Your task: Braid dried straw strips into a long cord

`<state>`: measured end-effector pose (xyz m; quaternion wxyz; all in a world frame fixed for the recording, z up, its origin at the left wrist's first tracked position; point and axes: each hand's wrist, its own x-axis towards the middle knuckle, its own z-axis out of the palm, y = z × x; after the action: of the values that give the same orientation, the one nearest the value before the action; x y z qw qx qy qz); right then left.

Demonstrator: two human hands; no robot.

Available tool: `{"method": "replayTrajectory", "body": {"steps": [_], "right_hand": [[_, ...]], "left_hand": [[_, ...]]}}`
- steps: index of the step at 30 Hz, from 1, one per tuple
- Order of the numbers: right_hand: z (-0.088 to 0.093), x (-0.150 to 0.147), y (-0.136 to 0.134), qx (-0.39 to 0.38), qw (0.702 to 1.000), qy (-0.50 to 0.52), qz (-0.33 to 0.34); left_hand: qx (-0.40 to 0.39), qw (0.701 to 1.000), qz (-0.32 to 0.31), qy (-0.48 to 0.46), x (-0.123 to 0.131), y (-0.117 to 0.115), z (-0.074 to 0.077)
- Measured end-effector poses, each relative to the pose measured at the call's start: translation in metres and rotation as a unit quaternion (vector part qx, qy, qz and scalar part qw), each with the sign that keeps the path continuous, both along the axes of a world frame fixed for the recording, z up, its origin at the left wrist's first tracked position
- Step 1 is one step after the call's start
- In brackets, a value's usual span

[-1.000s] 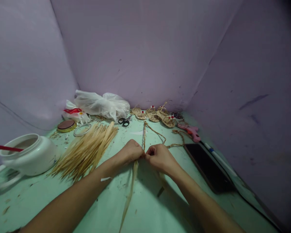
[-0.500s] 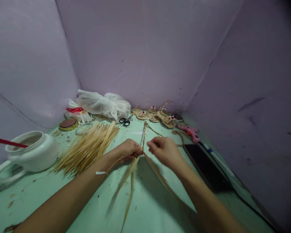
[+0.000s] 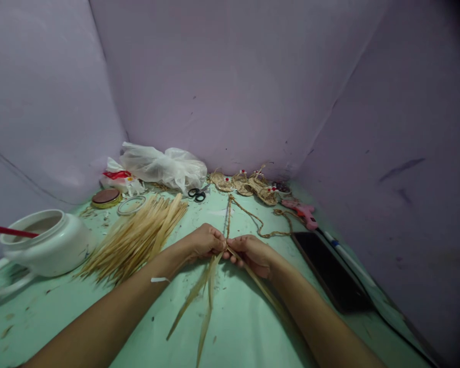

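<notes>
My left hand (image 3: 207,242) pinches the near end of a thin braided cord (image 3: 229,217) made of dry plant fibre. From that grip, loose pale fibre strips (image 3: 207,301) hang down toward me. My right hand (image 3: 252,251) is closed beside it, fingertips almost meeting the left ones, gripping another fibre strip (image 3: 267,292) that runs down along my right forearm. The cord stretches away from my hands, bends back at its far end and trails off to the right. A bundle of dry fibre strips (image 3: 138,237) lies left of my left hand.
To the left stand a white mug-like pot (image 3: 48,250) and a round tin (image 3: 106,198). Black scissors (image 3: 198,194), a plastic bag (image 3: 168,166) and small woven slippers (image 3: 255,186) line the back. A pink glue gun (image 3: 302,212) and a dark phone (image 3: 329,271) are at right.
My right hand has come down and inward to meet my left hand, and its fingers have closed on the right fibre strip. The left hand keeps its pinch.
</notes>
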<state>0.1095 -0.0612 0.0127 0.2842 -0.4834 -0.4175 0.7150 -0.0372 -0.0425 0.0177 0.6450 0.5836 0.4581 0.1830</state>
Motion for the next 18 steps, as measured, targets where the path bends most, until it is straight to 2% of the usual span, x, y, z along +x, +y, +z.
{"method": "replayTrajectory", "body": {"steps": [3, 6, 10, 15, 18], "right_hand": [[-0.004, 0.003, 0.001, -0.002, 1.0, -0.015, 0.001], [-0.007, 0.003, 0.002, 0.045, 0.998, -0.053, -0.009], [-0.009, -0.002, 0.001, 0.094, 0.989, -0.112, -0.037], [-0.013, -0.011, -0.001, 0.121, 0.981, -0.135, -0.064], [-0.016, -0.015, -0.003, 0.125, 0.981, -0.098, -0.108]], "left_hand": [[0.014, 1.0, -0.002, 0.013, 0.0, -0.001, 0.002], [0.03, 0.999, -0.023, 0.035, -0.002, -0.002, 0.006], [0.06, 0.986, -0.032, 0.152, -0.007, -0.001, 0.011], [0.104, 0.954, 0.012, 0.282, -0.003, -0.007, 0.019], [0.195, 0.909, 0.031, 0.368, 0.011, -0.025, 0.024]]}}
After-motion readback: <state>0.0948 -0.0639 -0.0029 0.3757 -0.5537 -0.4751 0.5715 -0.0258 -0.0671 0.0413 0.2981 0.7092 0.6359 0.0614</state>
